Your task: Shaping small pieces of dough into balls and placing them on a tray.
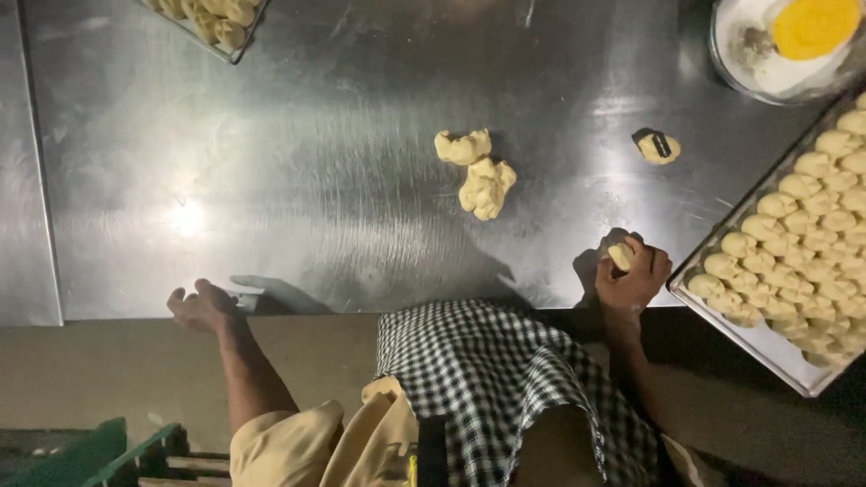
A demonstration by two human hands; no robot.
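Dim kitchen, steel worktop (316,180) with glare, seen from above. At the near edge, left hand (203,307) rests flat with fingers spread, holding nothing. Right hand (636,275), also at the near edge toward the right, is curled round a small dough piece (621,256), fingers closed on it, the tip showing. Best kept a light pinch so the shape isn't crushed. Just right of it, a tray (713,307) packed with shaped dough rows. Mid-worktop: two dough lumps (476,171), touching. Farther right, a small dough bit (658,147) with something dark on it. Far right corner: bowl (731,54) with yolk. Far left: another tray's corner (230,54).
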